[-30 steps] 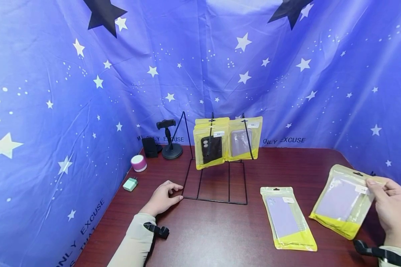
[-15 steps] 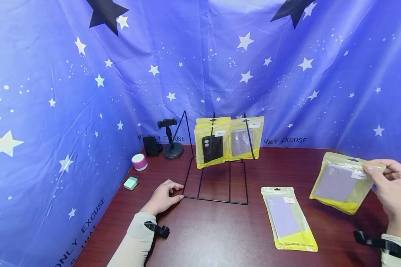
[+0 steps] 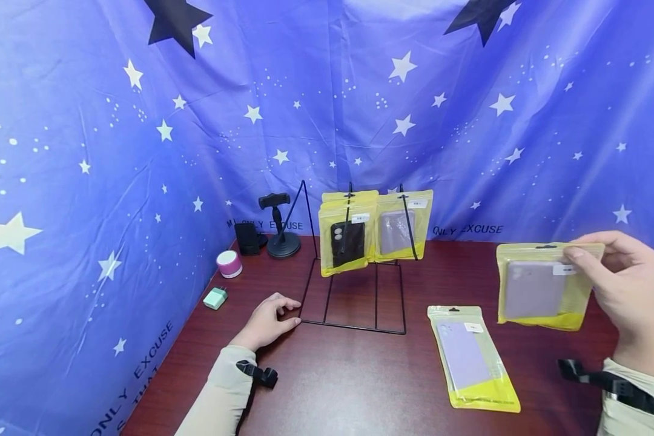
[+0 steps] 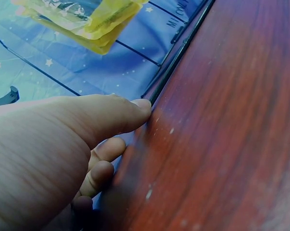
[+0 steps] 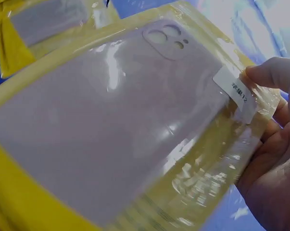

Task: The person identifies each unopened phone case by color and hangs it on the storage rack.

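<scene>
Raised over the table's right side, a clear-and-yellow bag with a lilac phone case [image 3: 534, 287] hangs from my right hand [image 3: 632, 281]. Thumb and fingers pinch its top right corner, beside a white label [image 5: 234, 94]. My left hand [image 3: 267, 321] holds the front left corner of a black wire display rack [image 3: 354, 328], thumb [image 4: 135, 113] against the wire. Bagged phone cases hang on the rack: a black one [image 3: 349, 239] in front of another bag on the middle hook, a lilac one [image 3: 398, 230] on the right hook. Another bagged lilac case [image 3: 469, 357] lies flat on the table.
Left of the rack stand a phone holder [image 3: 283, 242] on a round base and a small black stand [image 3: 247, 239]. Nearer lie a pink-and-white round speaker-like thing [image 3: 229, 264] and a mint charger plug [image 3: 215, 298]. A blue star-patterned cloth [image 3: 327, 109] hangs behind.
My right hand has lifted the bagged lilac phone case and carried it leftward, turning it more upright. The left hand stays at the rack's corner.
</scene>
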`<action>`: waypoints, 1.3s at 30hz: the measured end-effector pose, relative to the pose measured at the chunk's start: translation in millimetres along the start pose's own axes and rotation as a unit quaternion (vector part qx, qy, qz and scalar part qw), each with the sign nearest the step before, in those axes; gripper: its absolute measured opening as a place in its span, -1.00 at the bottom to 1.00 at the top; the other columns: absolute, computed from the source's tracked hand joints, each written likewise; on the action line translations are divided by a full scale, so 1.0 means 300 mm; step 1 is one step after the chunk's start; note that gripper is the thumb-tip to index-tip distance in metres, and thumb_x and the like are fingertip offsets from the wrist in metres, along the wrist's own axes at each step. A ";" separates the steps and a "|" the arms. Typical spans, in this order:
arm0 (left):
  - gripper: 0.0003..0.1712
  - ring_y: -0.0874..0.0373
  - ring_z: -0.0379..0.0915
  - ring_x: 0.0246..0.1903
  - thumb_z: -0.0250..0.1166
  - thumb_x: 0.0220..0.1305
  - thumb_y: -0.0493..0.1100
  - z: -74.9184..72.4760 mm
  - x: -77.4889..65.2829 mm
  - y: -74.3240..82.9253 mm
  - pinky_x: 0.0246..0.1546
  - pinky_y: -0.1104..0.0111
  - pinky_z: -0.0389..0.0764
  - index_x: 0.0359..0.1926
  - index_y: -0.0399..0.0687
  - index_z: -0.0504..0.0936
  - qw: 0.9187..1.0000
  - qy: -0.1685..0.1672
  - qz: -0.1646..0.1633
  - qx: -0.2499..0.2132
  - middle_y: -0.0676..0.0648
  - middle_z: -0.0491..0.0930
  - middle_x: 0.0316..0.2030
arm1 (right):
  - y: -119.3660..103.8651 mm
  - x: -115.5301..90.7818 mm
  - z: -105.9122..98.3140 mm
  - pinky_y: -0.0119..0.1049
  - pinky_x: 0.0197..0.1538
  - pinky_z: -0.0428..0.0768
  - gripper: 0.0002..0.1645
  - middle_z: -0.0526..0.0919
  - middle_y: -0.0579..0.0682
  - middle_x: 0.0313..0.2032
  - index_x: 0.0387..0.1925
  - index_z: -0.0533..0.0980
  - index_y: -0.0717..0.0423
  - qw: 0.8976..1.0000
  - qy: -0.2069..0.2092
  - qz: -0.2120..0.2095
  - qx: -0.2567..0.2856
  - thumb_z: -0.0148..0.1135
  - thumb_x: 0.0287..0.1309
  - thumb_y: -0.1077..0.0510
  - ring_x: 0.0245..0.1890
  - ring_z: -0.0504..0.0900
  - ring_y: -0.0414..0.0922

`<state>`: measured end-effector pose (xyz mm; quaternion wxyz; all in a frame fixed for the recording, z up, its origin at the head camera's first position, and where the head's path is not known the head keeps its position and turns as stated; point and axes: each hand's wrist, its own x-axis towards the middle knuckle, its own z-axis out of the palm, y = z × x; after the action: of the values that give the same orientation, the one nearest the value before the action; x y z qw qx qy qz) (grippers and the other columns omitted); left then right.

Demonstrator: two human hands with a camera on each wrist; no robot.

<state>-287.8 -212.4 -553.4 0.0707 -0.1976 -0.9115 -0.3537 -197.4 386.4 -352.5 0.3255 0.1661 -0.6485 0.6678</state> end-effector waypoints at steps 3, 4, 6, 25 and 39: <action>-0.63 0.24 0.44 -0.21 0.59 0.20 -0.06 -0.003 0.001 0.002 -0.11 0.27 0.54 0.04 0.21 0.78 1.000 0.002 0.000 -0.001 0.22 0.55 -0.20 | -0.030 0.003 0.031 -0.49 -0.50 0.55 -0.84 0.77 0.03 -0.43 -0.20 0.58 0.64 0.999 -0.021 0.002 -0.037 0.27 0.14 0.65 -0.56 0.68 -0.23; -0.64 0.24 0.45 -0.21 0.59 0.21 -0.06 -0.004 0.000 0.003 -0.11 0.26 0.54 0.04 0.21 0.78 1.000 0.002 -0.001 -0.002 0.22 0.55 -0.20 | -0.038 0.005 0.041 -0.49 -0.50 0.55 -0.84 0.78 0.02 -0.44 -0.20 0.58 0.64 0.998 -0.029 0.000 -0.047 0.27 0.14 0.65 -0.56 0.68 -0.24; -0.63 0.24 0.45 -0.21 0.59 0.21 -0.05 -0.004 -0.003 0.004 -0.10 0.26 0.54 0.04 0.22 0.78 1.000 -0.001 -0.005 -0.003 0.22 0.55 -0.20 | -0.053 0.006 0.061 -0.49 -0.49 0.56 -0.84 0.78 0.02 -0.43 -0.21 0.58 0.63 0.997 -0.043 -0.005 -0.066 0.28 0.13 0.66 -0.56 0.69 -0.23; -0.63 0.23 0.45 -0.19 0.59 0.21 -0.04 0.003 -0.011 0.005 -0.09 0.27 0.54 0.05 0.22 0.78 1.000 -0.002 -0.009 0.005 0.20 0.56 -0.18 | -0.060 -0.014 0.194 -0.45 -0.38 0.59 -0.80 0.79 0.16 -0.37 -0.24 0.54 0.67 0.991 -0.119 -0.034 0.051 0.18 0.07 0.76 -0.49 0.73 -0.15; -0.63 0.25 0.44 -0.20 0.59 0.21 -0.04 0.000 -0.005 0.008 -0.09 0.26 0.53 0.04 0.23 0.78 1.000 -0.005 -0.011 0.001 0.22 0.54 -0.20 | -0.064 -0.030 0.259 -0.42 -0.41 0.60 -0.76 0.76 0.14 -0.30 -0.25 0.57 0.60 0.986 -0.150 -0.029 0.060 0.16 0.05 0.77 -0.48 0.70 -0.15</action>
<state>-285.4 -211.4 -552.2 0.0629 -0.1893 -0.9141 -0.3530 -193.9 307.8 -335.5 0.2332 0.3025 -0.6438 0.6631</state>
